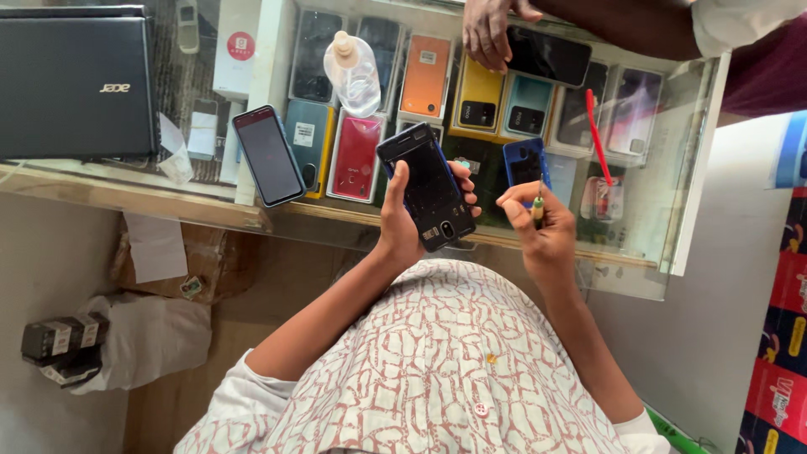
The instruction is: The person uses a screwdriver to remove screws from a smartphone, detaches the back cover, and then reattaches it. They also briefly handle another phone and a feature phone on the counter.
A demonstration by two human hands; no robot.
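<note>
My left hand point(402, 220) grips a black smartphone point(427, 187) with its back cover off, the inner frame facing me. My right hand point(542, 229) pinches a small green-and-yellow screwdriver point(537, 207) just to the right of the phone, apart from it. A blue phone back cover point(526, 163) lies on the glass counter point(672, 227) behind my right hand. Another person's hand point(487, 32) rests at the counter's far side, touching a dark phone point(548, 55).
Another smartphone with a dark screen point(268, 155) lies on the counter to the left. A clear bottle point(353, 74), a red pen-like tool point(598, 137) and a closed black laptop point(76, 82) also sit there. Boxed phones show under the glass.
</note>
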